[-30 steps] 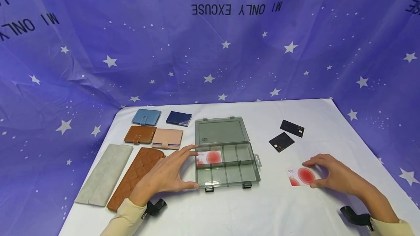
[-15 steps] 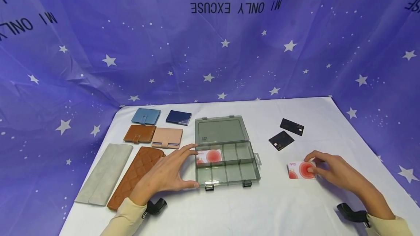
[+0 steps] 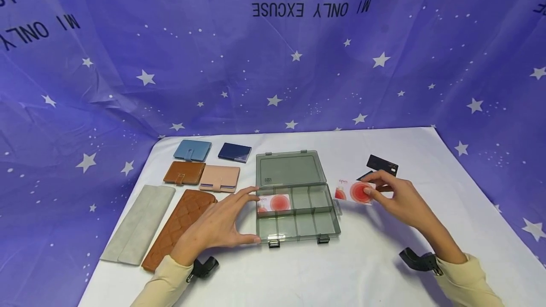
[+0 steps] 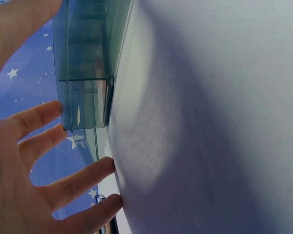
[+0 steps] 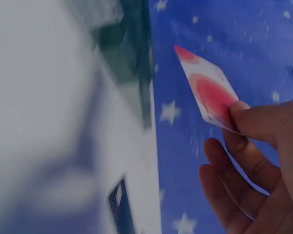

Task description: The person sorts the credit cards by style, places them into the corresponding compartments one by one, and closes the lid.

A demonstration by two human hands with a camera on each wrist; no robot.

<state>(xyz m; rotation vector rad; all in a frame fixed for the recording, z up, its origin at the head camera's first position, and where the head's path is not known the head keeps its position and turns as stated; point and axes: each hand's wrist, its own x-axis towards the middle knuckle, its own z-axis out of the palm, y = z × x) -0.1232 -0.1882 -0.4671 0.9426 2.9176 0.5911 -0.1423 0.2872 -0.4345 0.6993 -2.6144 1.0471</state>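
Observation:
My right hand (image 3: 394, 198) pinches a white card with red circles (image 3: 354, 191) by its right end, thumb on its printed face. In the right wrist view the card (image 5: 210, 90) is raised above the table. To the card's left lies a green translucent compartment box (image 3: 298, 225), its lid (image 3: 290, 168) folded back. A similar red-and-white card (image 3: 275, 203) rests across the box's back-left compartments. My left hand (image 3: 213, 224) rests at the box's left side, fingertips and thumb right at its edge. The left wrist view shows its fingers (image 4: 78, 183) spread beside the box wall (image 4: 85, 105).
Two black cards lie at the back right, one (image 3: 382, 164) in sight and the other partly behind my right hand. On the left are a blue wallet (image 3: 192, 150), navy card holder (image 3: 234, 152), brown wallet (image 3: 184, 173), pink wallet (image 3: 219, 177), grey long wallet (image 3: 138, 224) and brown woven wallet (image 3: 179, 226).
The right hand has lifted the red-and-white card off the table and carried it left and away from me, close to the box's right side. The left hand stays in place.

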